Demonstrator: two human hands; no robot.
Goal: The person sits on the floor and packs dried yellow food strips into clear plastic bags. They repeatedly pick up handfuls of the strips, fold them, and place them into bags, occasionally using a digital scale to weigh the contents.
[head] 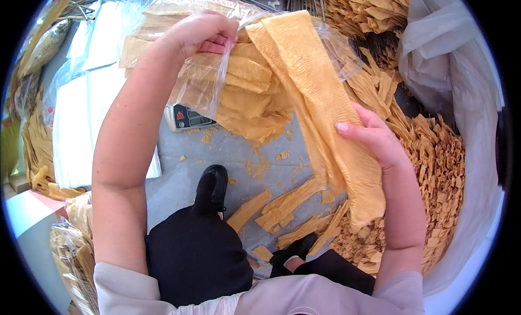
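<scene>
My left hand (211,34) pinches the edge of a transparent plastic bag (222,77) that holds several folded sheets of what looks like yellow dried tofu skin (244,71). My right hand (368,132) grips a long folded tofu-skin sheet (309,62), thumb on top and fingers behind it. The sheet's upper end reaches the bag's mouth; whether it is inside cannot be made out. Below the bag, a digital scale (189,117) shows only its front corner and part of the display. The bag and sheets hide the rest of it.
White plastic bags (77,127) lie stacked on the left. A heap of tofu-skin pieces (435,184) fills the right side beside grey plastic sheeting (468,71). Loose strips (285,205) and crumbs litter the grey floor (175,172) near my shoes. Filled bags (73,250) stand lower left.
</scene>
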